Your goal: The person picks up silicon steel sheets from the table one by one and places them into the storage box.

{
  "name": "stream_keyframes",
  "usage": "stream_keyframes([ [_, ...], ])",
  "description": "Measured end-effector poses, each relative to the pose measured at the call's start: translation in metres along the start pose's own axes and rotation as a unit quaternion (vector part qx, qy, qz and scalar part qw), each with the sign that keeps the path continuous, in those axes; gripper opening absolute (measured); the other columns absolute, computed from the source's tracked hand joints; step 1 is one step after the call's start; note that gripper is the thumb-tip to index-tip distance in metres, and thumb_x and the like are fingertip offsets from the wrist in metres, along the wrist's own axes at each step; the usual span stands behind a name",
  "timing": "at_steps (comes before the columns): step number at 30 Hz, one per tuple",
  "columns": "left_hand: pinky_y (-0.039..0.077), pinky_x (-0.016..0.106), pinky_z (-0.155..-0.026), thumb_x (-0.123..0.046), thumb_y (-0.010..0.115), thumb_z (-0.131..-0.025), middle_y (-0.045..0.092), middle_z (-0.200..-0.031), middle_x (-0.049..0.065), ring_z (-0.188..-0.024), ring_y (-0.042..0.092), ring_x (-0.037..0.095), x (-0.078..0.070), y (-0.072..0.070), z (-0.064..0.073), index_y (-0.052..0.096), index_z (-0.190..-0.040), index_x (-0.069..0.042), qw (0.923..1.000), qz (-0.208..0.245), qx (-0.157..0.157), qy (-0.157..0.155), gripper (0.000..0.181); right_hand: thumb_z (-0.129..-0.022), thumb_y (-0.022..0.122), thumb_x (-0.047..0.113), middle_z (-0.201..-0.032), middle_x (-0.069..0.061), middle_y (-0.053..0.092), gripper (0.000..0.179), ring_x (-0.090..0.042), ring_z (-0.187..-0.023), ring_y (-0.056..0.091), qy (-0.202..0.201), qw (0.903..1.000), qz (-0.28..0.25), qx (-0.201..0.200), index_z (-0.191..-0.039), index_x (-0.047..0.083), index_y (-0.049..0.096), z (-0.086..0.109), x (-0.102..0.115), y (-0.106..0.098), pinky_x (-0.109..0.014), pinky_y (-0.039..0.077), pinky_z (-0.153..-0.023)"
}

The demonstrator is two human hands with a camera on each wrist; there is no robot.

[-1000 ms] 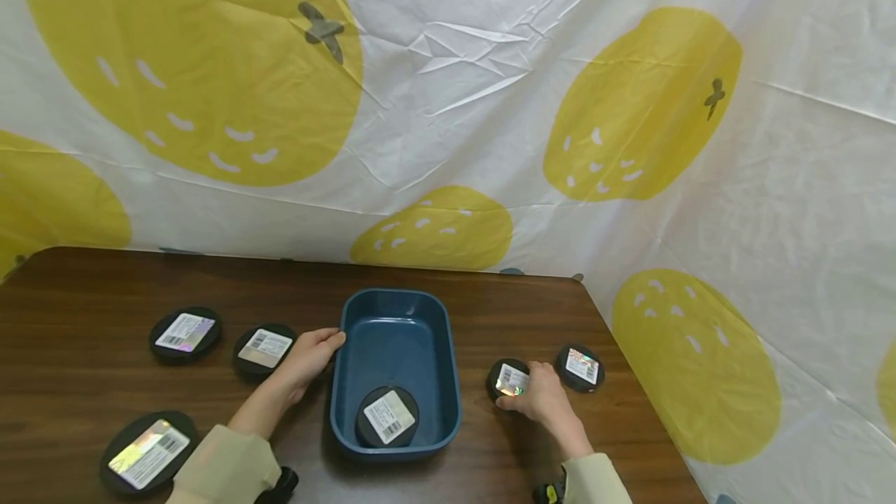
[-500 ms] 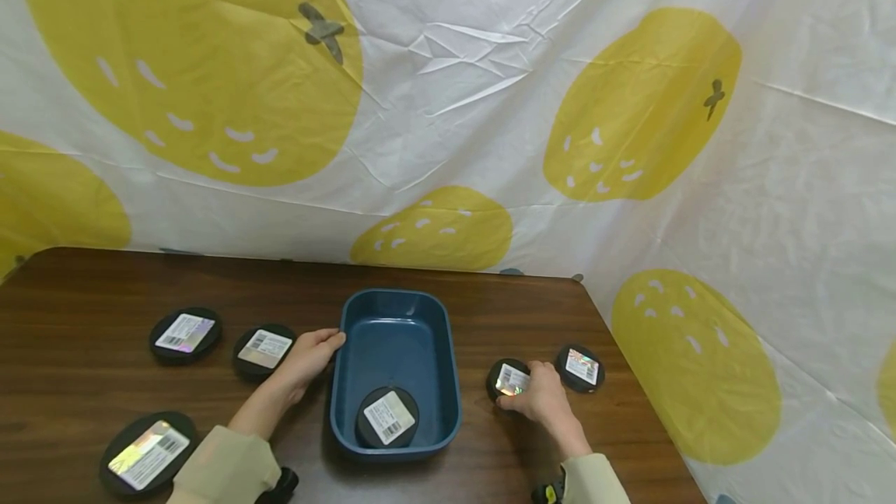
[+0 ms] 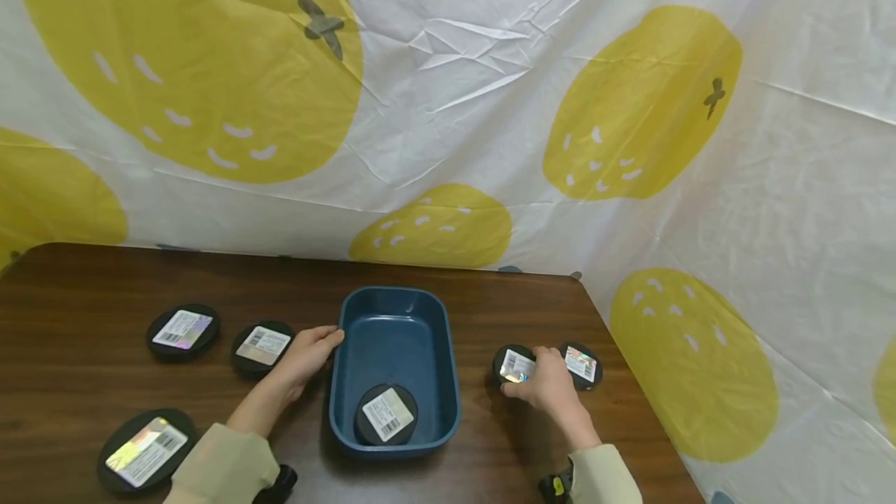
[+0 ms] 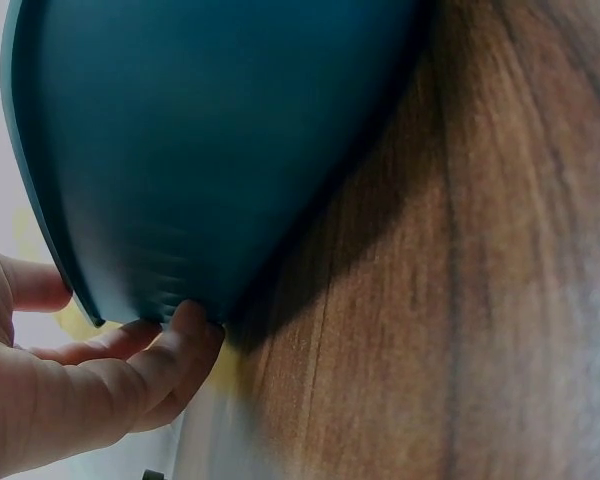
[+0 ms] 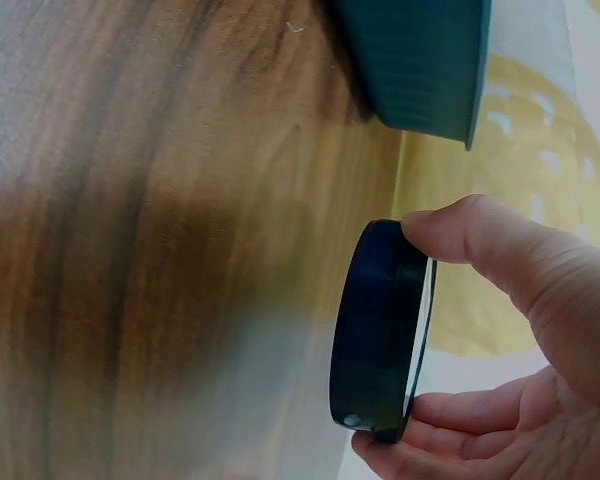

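My left hand (image 3: 306, 360) holds the left side of a deep blue rectangular tray (image 3: 392, 344). In the left wrist view, the thumb is at the tray's rim and the fingers lie along its outer wall. Inside the tray, at the near end, lies a flat round black container (image 3: 386, 415) with a white barcode label. Right of the tray, my right hand (image 3: 554, 391) pinches another flat round black container (image 5: 372, 330) by its edges, between thumb and fingers. In the right wrist view, this container shows above the wooden surface, label side towards the palm.
Close behind the right hand is a labelled black container (image 3: 581, 365). More of them lie left of the tray: one (image 3: 183, 333) far left, one (image 3: 262, 349) beside the left forearm, and a larger one (image 3: 145, 451) near the front. A lemon-print cloth (image 3: 462, 138) hangs behind the wooden table (image 3: 280, 274).
The right hand has raised its container slightly and shifted it a little to the right and away, partly overlapping the container behind. The left hand keeps its hold on the tray.
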State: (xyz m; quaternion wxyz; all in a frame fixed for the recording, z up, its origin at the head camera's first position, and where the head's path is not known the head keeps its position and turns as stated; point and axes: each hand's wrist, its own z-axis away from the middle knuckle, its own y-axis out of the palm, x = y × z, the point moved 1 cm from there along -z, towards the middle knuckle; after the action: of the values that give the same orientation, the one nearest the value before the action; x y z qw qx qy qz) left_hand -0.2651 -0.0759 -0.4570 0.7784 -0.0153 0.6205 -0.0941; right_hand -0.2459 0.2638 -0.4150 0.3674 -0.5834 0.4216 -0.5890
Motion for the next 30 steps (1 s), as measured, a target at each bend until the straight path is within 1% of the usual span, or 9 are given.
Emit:
stream_keyframes([
  [9, 0.036, 0.052, -0.1, -0.016, 0.036, -0.1, 0.035, -0.137, 0.037, -0.125, 0.038, 0.045, -0.001, 0.0, 0.0, 0.03, -0.135, 0.019, 1.0, -0.003, 0.0, -0.004, 0.05, -0.059, 0.086, 0.025, -0.106, -0.024, 0.055, 0.081, -0.029, -0.085, 0.053, -0.009, 0.9998, 0.016, 0.001, -0.119, -0.015, 0.051, 0.003, 0.007, -0.012, -0.042, 0.048, -0.075],
  [17, 0.036, 0.053, -0.1, -0.017, 0.036, -0.1, 0.035, -0.137, 0.037, -0.124, 0.039, 0.044, -0.001, -0.001, -0.001, 0.03, -0.135, 0.019, 1.0, -0.003, 0.004, -0.006, 0.05, -0.059, 0.086, 0.026, -0.105, -0.023, 0.055, 0.08, -0.031, -0.086, 0.053, -0.019, 0.9996, 0.022, -0.002, -0.118, -0.015, 0.051, 0.004, 0.016, -0.022, -0.043, 0.048, -0.077],
  [27, 0.035, 0.053, -0.101, -0.017, 0.036, -0.1, 0.033, -0.137, 0.037, -0.125, 0.037, 0.045, -0.001, -0.001, -0.001, 0.029, -0.135, 0.019, 1.0, -0.006, 0.003, -0.005, 0.051, -0.057, 0.085, 0.027, -0.101, -0.022, 0.056, 0.078, -0.03, -0.084, 0.053, -0.046, 0.9985, 0.029, -0.013, -0.115, -0.015, 0.054, 0.006, 0.025, -0.027, -0.042, 0.048, -0.076],
  [30, 0.035, 0.053, -0.101, -0.016, 0.036, -0.1, 0.033, -0.138, 0.037, -0.126, 0.036, 0.045, -0.001, 0.0, 0.0, 0.029, -0.135, 0.02, 1.0, -0.005, 0.004, -0.004, 0.051, -0.057, 0.085, 0.028, -0.1, -0.021, 0.057, 0.078, -0.029, -0.084, 0.053, -0.048, 0.9983, 0.03, -0.014, -0.115, -0.014, 0.054, 0.007, 0.028, -0.028, -0.041, 0.049, -0.075],
])
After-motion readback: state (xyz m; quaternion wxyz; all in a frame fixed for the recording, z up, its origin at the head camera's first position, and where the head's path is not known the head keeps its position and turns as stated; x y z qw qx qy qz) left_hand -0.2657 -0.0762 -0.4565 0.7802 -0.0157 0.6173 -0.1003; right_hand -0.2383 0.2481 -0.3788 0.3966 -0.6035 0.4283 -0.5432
